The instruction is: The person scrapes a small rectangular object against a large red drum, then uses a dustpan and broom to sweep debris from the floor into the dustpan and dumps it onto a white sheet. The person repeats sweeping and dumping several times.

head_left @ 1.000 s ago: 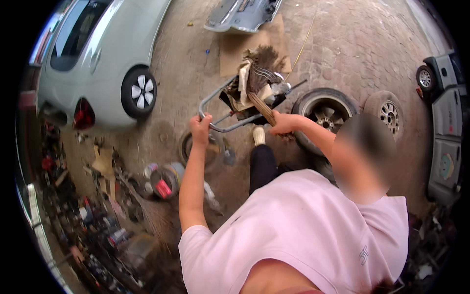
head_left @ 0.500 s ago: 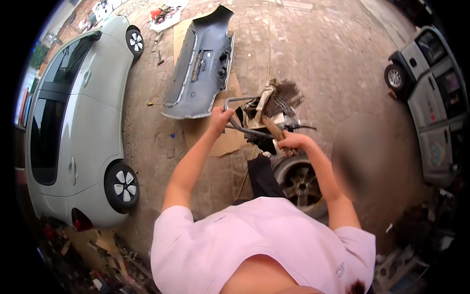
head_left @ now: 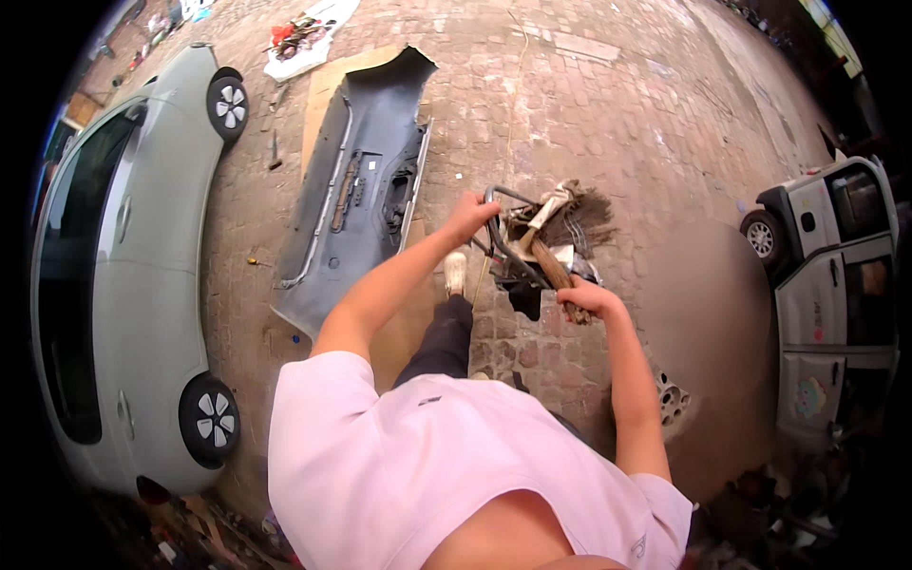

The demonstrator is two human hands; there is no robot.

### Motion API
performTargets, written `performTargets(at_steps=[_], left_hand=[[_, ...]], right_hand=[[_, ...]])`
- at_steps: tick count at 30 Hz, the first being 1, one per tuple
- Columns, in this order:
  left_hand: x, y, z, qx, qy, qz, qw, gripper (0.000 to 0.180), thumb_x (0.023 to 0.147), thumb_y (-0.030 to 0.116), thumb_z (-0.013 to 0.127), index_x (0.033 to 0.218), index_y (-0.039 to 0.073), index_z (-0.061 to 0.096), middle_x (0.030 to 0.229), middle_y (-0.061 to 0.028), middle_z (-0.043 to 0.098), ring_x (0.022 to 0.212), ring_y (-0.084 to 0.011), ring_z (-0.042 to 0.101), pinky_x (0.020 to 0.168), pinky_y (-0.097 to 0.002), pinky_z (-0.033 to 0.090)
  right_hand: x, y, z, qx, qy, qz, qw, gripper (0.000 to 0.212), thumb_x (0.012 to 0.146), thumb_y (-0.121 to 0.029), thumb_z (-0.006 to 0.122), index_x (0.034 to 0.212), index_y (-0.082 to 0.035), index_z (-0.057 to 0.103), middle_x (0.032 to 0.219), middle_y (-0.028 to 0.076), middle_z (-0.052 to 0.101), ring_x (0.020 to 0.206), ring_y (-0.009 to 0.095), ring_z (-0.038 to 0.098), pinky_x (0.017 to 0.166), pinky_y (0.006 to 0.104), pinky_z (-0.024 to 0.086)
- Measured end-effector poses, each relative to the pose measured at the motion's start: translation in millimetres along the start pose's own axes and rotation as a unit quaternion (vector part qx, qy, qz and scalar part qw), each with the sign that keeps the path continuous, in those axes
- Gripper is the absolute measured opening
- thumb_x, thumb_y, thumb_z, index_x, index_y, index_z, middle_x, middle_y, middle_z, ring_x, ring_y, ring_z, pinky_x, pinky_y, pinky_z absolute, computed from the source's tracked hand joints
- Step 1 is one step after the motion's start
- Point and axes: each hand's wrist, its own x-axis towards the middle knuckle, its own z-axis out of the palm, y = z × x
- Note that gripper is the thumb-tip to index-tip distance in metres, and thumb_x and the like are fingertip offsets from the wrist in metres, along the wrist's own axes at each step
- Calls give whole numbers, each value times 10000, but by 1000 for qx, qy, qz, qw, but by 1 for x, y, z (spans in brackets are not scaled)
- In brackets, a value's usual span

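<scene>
My left hand (head_left: 470, 217) is closed round the bent grey metal tube handle (head_left: 513, 249) of what looks like a hand cart. In my right hand (head_left: 591, 297) is the near end of a rough wooden stick (head_left: 549, 262); whether these fingers also grip the tube is hidden. A jumbled load lies beyond the handle: a pale strip (head_left: 553, 204), crumpled light pieces, a black piece (head_left: 519, 298) hanging toward me and a patch of dark bristles (head_left: 597, 217). What carries the load underneath is mostly covered.
A grey car bumper (head_left: 356, 190) lies on cardboard (head_left: 321, 90) ahead on the left. Farther left stands a pale car (head_left: 161, 256); a silver vehicle (head_left: 812, 285) is at right. A loose wheel (head_left: 673, 399) shows beside my right arm. A hammer (head_left: 275, 150) lies on the brick paving.
I have stepped forward with the load, both hands keeping their hold. The bumper and the left car now sit lower and farther left in view; the loose wheel has shifted right, behind my arm.
</scene>
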Motion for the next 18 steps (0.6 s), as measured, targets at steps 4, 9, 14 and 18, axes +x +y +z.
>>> performTargets(at_steps=[4, 9, 14, 18], left_hand=[[140, 26, -20, -49, -31, 25, 998, 279, 731, 201, 582, 513, 68, 469, 485, 32, 414, 425, -54, 359, 406, -237, 248], [306, 64, -28, 42, -84, 17, 995, 273, 723, 236, 590, 557, 25, 543, 511, 13, 472, 465, -68, 429, 432, -235, 318], [470, 102, -75, 54, -46, 50, 996, 274, 724, 252, 574, 591, 13, 564, 553, 5, 511, 512, -78, 459, 480, -246, 351], [587, 130, -136, 32, -23, 61, 997, 282, 744, 276, 571, 567, 76, 485, 532, 44, 415, 488, -54, 372, 454, -231, 284]], right_hand=[[46, -100, -71, 16, 25, -13, 999, 564, 715, -131, 596, 1163, 33, 294, 817, 132, 542, 560, 185, 586, 469, 306, 499], [103, -205, -154, 39, 47, -41, 997, 581, 726, -129, 588, 1206, 30, 301, 807, 105, 522, 525, 163, 546, 480, 299, 475], [165, -354, -239, 30, 49, -31, 998, 596, 744, -139, 575, 1239, 33, 293, 827, 95, 526, 522, 151, 550, 467, 270, 484], [234, -473, -304, -21, 30, -25, 999, 572, 750, -141, 568, 1231, 25, 305, 828, 101, 518, 528, 147, 554, 469, 272, 484]])
